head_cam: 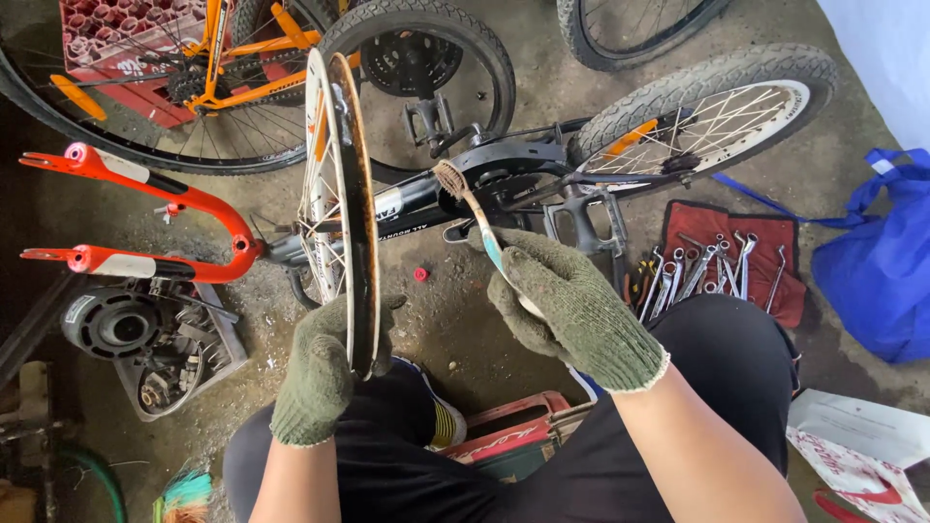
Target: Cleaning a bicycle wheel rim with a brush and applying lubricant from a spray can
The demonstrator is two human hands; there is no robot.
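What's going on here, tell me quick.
A person in knit work gloves sits low on a concrete floor among bike parts. The left hand grips the bare wheel rim, held upright on edge. The right hand holds an old toothbrush, bristles raised near the rim. Behind lies a black bicycle frame with a tyred wheel, an orange fork to the left, and wrenches on a red tool roll to the right.
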